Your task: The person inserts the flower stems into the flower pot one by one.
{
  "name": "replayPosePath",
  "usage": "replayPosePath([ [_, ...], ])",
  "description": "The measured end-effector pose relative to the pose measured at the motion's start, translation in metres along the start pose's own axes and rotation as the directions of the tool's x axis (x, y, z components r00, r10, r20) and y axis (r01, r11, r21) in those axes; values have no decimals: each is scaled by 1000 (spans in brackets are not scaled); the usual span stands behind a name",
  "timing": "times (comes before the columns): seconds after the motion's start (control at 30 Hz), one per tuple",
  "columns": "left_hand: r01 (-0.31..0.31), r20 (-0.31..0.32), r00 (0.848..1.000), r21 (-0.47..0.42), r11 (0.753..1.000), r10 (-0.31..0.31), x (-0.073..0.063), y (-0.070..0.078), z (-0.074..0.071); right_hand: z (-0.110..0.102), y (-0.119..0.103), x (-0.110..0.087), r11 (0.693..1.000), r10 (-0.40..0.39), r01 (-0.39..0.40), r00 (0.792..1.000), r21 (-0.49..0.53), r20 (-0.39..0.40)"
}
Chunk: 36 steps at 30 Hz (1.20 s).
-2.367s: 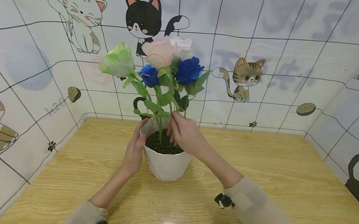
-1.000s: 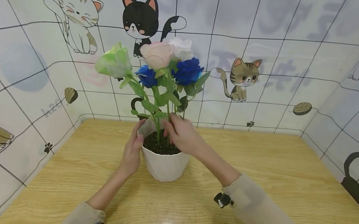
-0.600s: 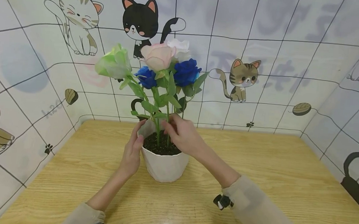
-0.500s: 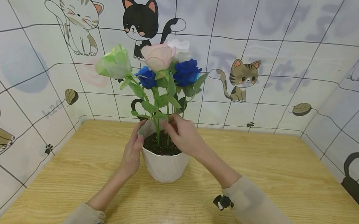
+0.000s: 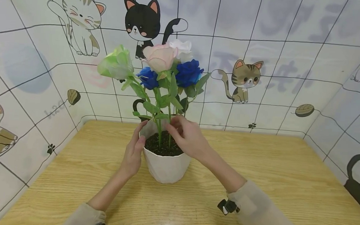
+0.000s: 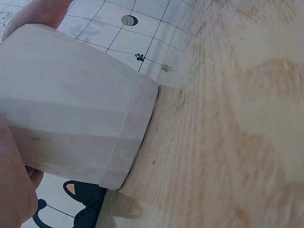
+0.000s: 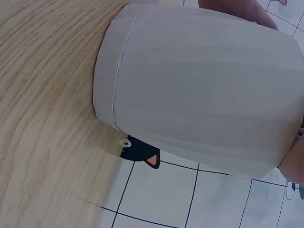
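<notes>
A white faceted flower pot (image 5: 166, 169) with dark soil (image 5: 162, 148) stands upright on the table. Roses rise from it: a pale green rose (image 5: 117, 63), a pink rose (image 5: 160, 58), a white rose (image 5: 182, 49), and two blue roses, the fuller blue rose (image 5: 189, 73) on the right. My left hand (image 5: 132, 154) holds the pot's left side, thumb near the rim. Over the right rim, my right hand (image 5: 189, 135) pinches a green stem (image 5: 169, 139) just above the soil; its far fingers are partly hidden. Both wrist views show mostly the pot's wall (image 6: 71, 104).
The wooden table (image 5: 257, 173) extends around the pot. Behind and beside it hangs a white gridded backdrop (image 5: 223, 115) printed with cartoon cats. Small black cameras sit at both cuffs, the right camera (image 5: 227, 207) more visible.
My right hand's fingers have shifted slightly rightward around the stem, and the wrist has drawn a little right. My left hand stays on the pot. The view has drifted slightly.
</notes>
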<state>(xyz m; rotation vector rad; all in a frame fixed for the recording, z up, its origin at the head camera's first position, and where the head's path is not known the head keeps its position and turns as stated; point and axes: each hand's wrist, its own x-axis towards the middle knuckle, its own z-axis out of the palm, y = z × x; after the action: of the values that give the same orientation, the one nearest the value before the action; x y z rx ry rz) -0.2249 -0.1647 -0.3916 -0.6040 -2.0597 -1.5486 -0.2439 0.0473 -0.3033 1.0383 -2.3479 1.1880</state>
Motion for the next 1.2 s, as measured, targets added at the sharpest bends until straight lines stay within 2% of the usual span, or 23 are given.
replayPosePath([
  [0.3,-2,31,1000,14,1000,2,3,-1,-4,-5,3,-7,1000,-26,26,1000,-6,-15],
  [0.73,38,87,996,-9,999,-37,6,0,-15,-25,13,-13,998,-54,54,999,-11,-8],
  [0.87,44,94,995,7,999,-44,9,2,-19,-31,18,-16,997,-78,78,997,-3,-24],
  [1.07,51,101,993,62,997,-57,16,5,-28,-40,28,-20,990,-137,134,988,-50,-66],
  [1.2,61,102,992,114,992,-73,18,7,-34,-51,36,-25,989,-119,111,990,-102,-73],
])
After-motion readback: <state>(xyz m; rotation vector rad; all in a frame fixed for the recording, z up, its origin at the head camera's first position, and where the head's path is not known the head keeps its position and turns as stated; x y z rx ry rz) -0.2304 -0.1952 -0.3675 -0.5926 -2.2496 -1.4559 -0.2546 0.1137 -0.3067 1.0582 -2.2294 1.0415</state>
